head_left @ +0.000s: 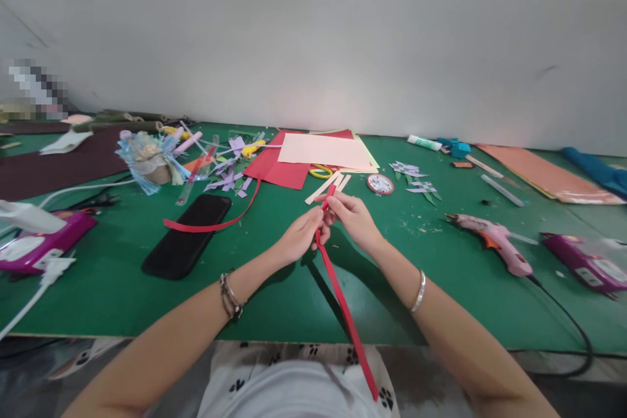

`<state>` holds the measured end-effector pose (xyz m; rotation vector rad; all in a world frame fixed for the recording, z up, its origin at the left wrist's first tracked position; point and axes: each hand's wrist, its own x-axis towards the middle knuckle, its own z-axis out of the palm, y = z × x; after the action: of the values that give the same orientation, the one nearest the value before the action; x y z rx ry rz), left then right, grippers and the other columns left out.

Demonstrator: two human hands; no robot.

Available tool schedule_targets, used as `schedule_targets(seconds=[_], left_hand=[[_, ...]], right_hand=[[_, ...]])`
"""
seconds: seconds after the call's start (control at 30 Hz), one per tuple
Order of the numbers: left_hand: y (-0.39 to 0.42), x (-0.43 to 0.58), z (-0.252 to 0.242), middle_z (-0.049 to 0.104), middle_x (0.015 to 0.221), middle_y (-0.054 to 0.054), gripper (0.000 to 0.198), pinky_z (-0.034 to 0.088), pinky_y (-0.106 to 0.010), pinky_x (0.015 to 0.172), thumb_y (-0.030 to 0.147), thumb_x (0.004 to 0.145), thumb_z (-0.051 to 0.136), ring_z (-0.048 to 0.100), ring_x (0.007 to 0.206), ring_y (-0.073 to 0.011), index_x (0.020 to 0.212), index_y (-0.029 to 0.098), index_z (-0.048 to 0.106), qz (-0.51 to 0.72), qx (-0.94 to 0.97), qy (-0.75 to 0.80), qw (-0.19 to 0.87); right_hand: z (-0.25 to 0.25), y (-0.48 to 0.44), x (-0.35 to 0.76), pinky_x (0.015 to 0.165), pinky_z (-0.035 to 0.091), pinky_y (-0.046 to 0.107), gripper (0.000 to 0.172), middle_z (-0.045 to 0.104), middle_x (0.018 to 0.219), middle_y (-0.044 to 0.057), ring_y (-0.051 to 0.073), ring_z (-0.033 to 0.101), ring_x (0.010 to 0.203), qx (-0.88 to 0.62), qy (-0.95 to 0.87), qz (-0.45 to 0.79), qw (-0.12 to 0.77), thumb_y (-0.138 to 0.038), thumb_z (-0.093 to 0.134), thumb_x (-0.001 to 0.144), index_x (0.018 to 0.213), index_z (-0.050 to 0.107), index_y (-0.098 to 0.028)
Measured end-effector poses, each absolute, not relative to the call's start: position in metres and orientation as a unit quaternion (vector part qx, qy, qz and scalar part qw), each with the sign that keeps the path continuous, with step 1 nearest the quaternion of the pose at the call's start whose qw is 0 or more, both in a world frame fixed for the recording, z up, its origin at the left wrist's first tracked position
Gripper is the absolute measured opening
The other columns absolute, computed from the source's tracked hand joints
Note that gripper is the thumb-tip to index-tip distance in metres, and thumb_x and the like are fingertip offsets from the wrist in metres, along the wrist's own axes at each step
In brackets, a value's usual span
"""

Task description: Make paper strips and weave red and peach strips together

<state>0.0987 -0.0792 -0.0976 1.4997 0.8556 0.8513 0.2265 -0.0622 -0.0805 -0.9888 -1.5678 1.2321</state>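
Both my hands meet over the middle of the green table (431,274), pinching a long red paper strip (343,304). My left hand (298,235) is closed on the strip just below its top. My right hand (350,215) grips the upper end with closed fingers. The strip hangs down from the hands toward my lap. A second red strip (215,223) curves across the table to the left, beside a black phone (189,234). Cream paper strips (326,186) lie just beyond my hands.
Red and cream paper sheets (318,153) with yellow scissors (321,172) lie at the back centre. A pink glue gun (494,241) and purple devices (582,261) sit right. Paper scraps and a blue paper ornament (147,160) clutter the left. A round tape tin (380,183) is nearby.
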Motion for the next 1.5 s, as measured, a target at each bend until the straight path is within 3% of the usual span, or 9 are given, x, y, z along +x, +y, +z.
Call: schedule_targets(seconds=[0.13,0.3,0.5,0.63,0.87,1.07,1.2,1.5], left_hand=[[-0.079,0.099,-0.097,0.041,0.045,0.006,0.037,0.029,-0.020,0.042,0.048,0.083,0.024,0.033,0.039,-0.0072,0.070,0.017,0.040,0.375,0.617,0.379,0.579],[-0.079,0.098,-0.096,0.044,0.044,0.005,0.036,0.034,-0.022,0.049,0.042,0.084,0.026,0.038,0.043,-0.0082,0.066,0.016,0.044,0.387,0.628,0.380,0.558],[-0.080,0.095,-0.095,0.045,0.044,0.004,0.039,0.028,-0.020,0.041,0.038,0.085,0.022,0.033,0.037,-0.0072,0.072,0.014,0.051,0.372,0.640,0.389,0.548],[-0.081,0.093,-0.095,0.046,0.045,0.004,0.039,0.030,-0.019,0.042,0.036,0.084,0.023,0.036,0.039,-0.0075,0.075,0.013,0.053,0.379,0.657,0.386,0.525],[-0.080,0.091,-0.098,0.046,0.050,0.003,0.032,0.033,-0.020,0.048,0.028,0.080,0.029,0.043,0.047,-0.0088,0.062,0.014,0.052,0.350,0.710,0.420,0.444],[-0.071,0.091,-0.098,0.038,0.049,0.006,0.028,0.028,-0.020,0.047,0.031,0.078,0.036,0.036,0.048,-0.0079,0.056,0.016,0.044,0.412,0.694,0.466,0.361],[-0.066,0.090,-0.099,0.036,0.046,0.005,0.033,0.028,-0.020,0.048,0.032,0.079,0.036,0.035,0.047,-0.0080,0.050,0.016,0.039,0.428,0.690,0.470,0.345],[-0.069,0.093,-0.103,0.048,0.047,0.004,0.035,0.034,-0.021,0.052,0.034,0.081,0.036,0.044,0.050,-0.0095,0.050,0.017,0.042,0.467,0.652,0.468,0.371]], right_hand=[[-0.084,-0.062,0.227,0.052,0.037,0.023,0.041,0.045,0.057,-0.002,0.007,0.042,0.051,-0.392,-0.631,0.498,0.447,-0.051,0.048,0.071,0.080,0.065,-0.015],[-0.084,-0.063,0.227,0.052,0.035,0.023,0.037,0.043,0.058,-0.003,0.007,0.039,0.051,-0.388,-0.643,0.488,0.445,-0.048,0.048,0.072,0.078,0.065,-0.016],[-0.086,-0.060,0.230,0.052,0.032,0.022,0.034,0.041,0.053,-0.005,0.006,0.037,0.049,-0.376,-0.638,0.511,0.436,-0.046,0.049,0.073,0.076,0.061,-0.014],[-0.088,-0.059,0.230,0.048,0.031,0.022,0.030,0.042,0.047,-0.006,0.006,0.037,0.044,-0.400,-0.598,0.534,0.444,-0.044,0.049,0.072,0.064,0.053,-0.016],[-0.086,-0.059,0.230,0.043,0.032,0.020,0.021,0.043,0.045,-0.007,0.004,0.038,0.040,-0.470,-0.553,0.495,0.477,-0.032,0.050,0.069,0.055,0.046,-0.017],[-0.083,-0.064,0.223,0.043,0.033,0.019,0.019,0.042,0.043,-0.008,0.004,0.040,0.040,-0.446,-0.621,0.489,0.421,-0.027,0.048,0.068,0.052,0.045,-0.017],[-0.085,-0.068,0.216,0.041,0.033,0.018,0.019,0.041,0.042,-0.008,0.004,0.039,0.038,-0.448,-0.622,0.486,0.420,-0.026,0.047,0.068,0.052,0.043,-0.017],[-0.090,-0.073,0.207,0.038,0.030,0.017,0.029,0.042,0.040,-0.008,0.003,0.038,0.036,-0.420,-0.557,0.562,0.444,-0.035,0.050,0.070,0.050,0.041,-0.017]])
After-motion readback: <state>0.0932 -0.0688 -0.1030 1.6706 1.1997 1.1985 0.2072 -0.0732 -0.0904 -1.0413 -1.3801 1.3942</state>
